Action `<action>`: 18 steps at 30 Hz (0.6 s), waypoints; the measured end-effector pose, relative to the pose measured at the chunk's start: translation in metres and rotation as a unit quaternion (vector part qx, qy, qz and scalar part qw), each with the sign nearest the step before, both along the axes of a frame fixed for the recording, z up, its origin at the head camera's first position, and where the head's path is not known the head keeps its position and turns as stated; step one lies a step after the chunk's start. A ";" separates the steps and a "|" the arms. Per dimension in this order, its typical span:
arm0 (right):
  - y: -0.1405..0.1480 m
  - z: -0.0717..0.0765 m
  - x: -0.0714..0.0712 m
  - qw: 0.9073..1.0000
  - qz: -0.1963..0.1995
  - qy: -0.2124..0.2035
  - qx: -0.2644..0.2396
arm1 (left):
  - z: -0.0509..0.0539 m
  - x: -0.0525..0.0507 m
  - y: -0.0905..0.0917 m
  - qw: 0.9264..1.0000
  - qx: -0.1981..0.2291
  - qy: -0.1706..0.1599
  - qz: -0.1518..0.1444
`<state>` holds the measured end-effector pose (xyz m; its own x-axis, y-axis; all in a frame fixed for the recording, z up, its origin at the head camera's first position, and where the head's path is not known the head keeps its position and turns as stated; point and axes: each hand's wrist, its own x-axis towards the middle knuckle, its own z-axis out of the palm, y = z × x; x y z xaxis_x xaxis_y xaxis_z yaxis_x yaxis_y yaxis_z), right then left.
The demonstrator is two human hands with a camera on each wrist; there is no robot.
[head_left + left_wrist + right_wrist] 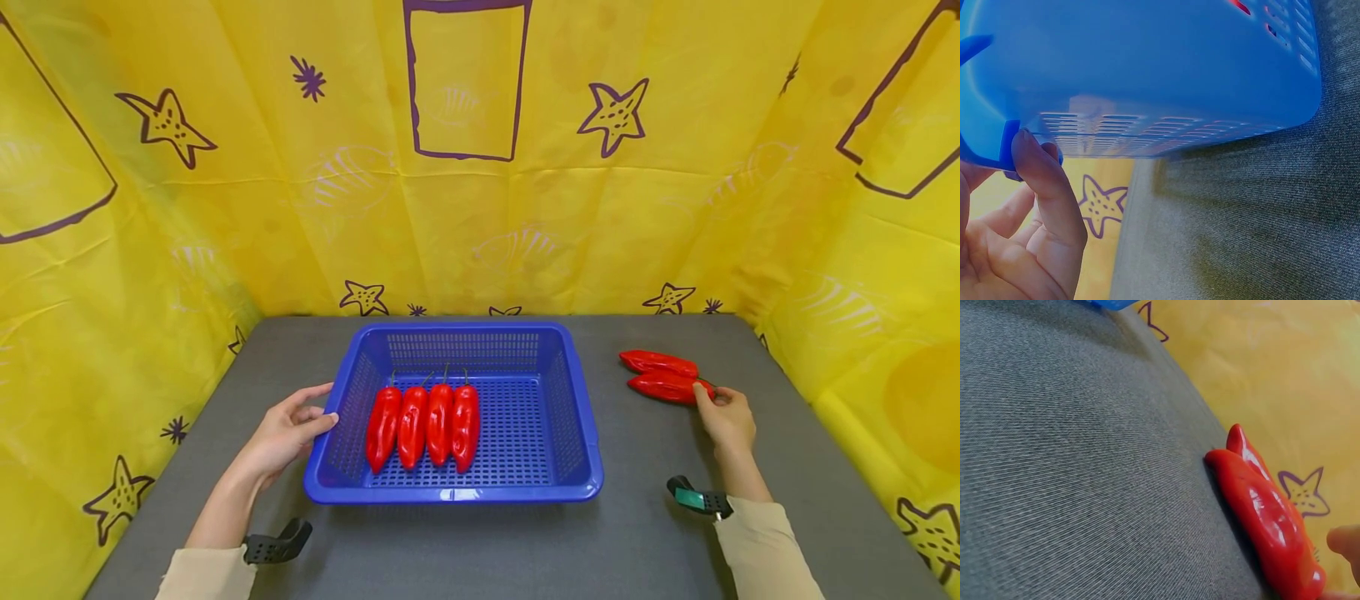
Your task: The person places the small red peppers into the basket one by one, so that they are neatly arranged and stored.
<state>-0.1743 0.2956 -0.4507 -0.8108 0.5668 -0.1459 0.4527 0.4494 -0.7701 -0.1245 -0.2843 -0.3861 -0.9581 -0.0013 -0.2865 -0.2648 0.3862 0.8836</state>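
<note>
A blue plastic basket (465,495) stands on the grey table, with several long red peppers (413,427) side by side in its left half, stems toward the back. My left hand (281,435) grips the basket's left rim; the left wrist view shows fingers (1047,181) bent around the rim edge. Two more red peppers lie together right of the basket, a farther one (658,362) and a nearer one (663,387). My right hand (729,421) is at the nearer pepper's stem end. In the right wrist view, one fingertip (1342,542) stands apart from that pepper (1266,519).
A yellow curtain (480,208) with drawn starfish and fish hangs behind the table and along both sides. The grey table (480,550) extends around the basket. Each wrist wears a black strap (279,542).
</note>
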 end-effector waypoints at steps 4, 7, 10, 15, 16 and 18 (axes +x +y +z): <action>0.000 0.002 -0.002 1.000 0.005 -0.002 0.009 | -0.001 0.000 0.000 1.000 0.000 0.000 -0.001; 0.000 0.002 -0.005 1.000 0.005 -0.004 0.016 | -0.001 -0.001 0.000 1.000 0.001 -0.001 0.000; 0.000 0.002 -0.009 1.000 0.005 -0.009 0.024 | -0.001 -0.001 -0.001 1.000 0.002 -0.002 0.000; -0.002 0.002 -0.015 0.999 0.002 -0.022 0.041 | -0.002 -0.001 -0.001 1.000 0.006 -0.001 -0.001; -0.003 0.002 -0.016 0.999 0.001 -0.024 0.043 | -0.002 -0.001 -0.001 1.000 0.006 -0.001 0.000; -0.003 0.001 -0.018 0.999 -0.003 -0.027 0.047 | -0.002 -0.001 -0.001 1.000 0.006 -0.001 0.000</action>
<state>-0.1926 0.2922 -0.4495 -0.8003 0.5843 -0.1342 0.4944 0.5165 -0.6992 -0.1253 -0.2856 -0.3881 -0.9577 0.0017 -0.2879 -0.2661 0.3764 0.8874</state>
